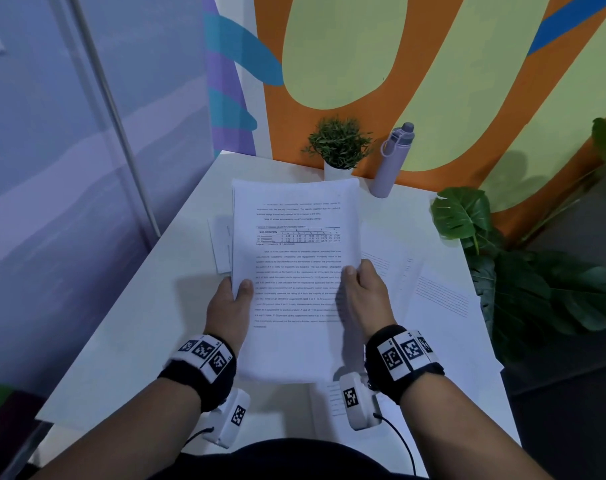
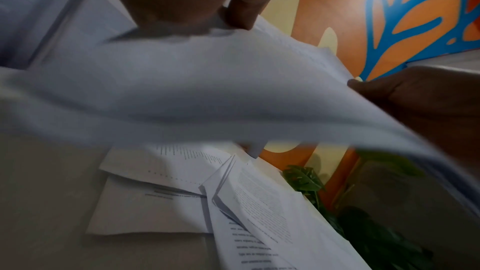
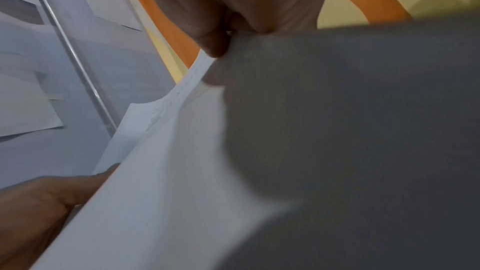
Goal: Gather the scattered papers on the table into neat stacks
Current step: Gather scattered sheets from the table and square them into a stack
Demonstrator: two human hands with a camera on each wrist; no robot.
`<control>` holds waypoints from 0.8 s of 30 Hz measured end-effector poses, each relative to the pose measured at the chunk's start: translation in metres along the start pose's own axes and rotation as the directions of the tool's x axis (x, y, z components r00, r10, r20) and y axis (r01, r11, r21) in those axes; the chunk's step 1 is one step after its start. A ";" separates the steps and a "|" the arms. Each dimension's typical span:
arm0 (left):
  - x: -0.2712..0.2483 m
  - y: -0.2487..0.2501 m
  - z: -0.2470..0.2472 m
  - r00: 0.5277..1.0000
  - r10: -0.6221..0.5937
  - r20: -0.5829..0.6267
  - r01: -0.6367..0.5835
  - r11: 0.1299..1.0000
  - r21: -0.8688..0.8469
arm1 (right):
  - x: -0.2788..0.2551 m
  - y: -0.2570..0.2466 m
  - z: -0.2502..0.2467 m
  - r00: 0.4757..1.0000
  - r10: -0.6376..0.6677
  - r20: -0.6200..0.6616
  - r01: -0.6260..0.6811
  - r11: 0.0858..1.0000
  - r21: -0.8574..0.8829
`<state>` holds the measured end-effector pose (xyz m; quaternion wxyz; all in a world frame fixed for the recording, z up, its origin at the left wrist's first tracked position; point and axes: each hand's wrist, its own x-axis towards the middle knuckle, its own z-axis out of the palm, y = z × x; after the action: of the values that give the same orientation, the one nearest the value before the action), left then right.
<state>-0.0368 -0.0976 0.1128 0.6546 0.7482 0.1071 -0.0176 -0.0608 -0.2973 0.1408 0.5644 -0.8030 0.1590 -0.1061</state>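
A thick stack of printed papers (image 1: pixel 294 265) is held up above the white table (image 1: pixel 176 271), its top page showing text and a small table. My left hand (image 1: pixel 230 299) grips its left edge, thumb on top. My right hand (image 1: pixel 363 289) grips its right edge the same way. Seen from the left wrist, the stack's underside (image 2: pixel 194 89) bows across the view, above loose sheets (image 2: pixel 161 192) on the table. The right wrist view shows my right hand (image 3: pixel 221 48) pinching the stack's edge (image 3: pixel 166 161). More loose sheets (image 1: pixel 433 289) lie to the right, and one (image 1: pixel 221 244) pokes out on the left.
A small potted plant (image 1: pixel 339 143) and a lilac water bottle (image 1: pixel 391 161) stand at the table's far edge by the painted wall. Large green leaves (image 1: pixel 523 278) crowd the table's right side. A grey partition with a pole (image 1: pixel 114 109) stands to the left.
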 end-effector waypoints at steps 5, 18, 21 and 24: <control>0.002 -0.001 0.000 0.997 -0.066 0.033 0.064 0.996 0.062 | 0.003 0.004 -0.001 0.997 0.074 -0.009 -0.075 0.996 -0.050; 0.001 -0.009 -0.022 0.999 -0.034 0.038 0.017 0.927 0.375 | 0.014 0.065 -0.011 0.965 0.249 0.080 -0.233 0.958 -0.169; 0.005 -0.020 -0.042 0.995 -0.070 -0.069 0.092 0.905 0.415 | 0.019 0.124 -0.032 0.910 0.407 0.071 -0.293 0.756 -0.585; 0.006 -0.031 -0.059 0.988 -0.095 -0.120 0.138 0.896 0.422 | 0.035 0.204 -0.053 0.842 0.539 -0.027 -0.316 0.452 -0.834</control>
<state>-0.0435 -0.0352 0.0897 0.4657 0.8661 0.1765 -0.0439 -0.0742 -0.4202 -0.0338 0.1547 -0.9082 0.3177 0.2243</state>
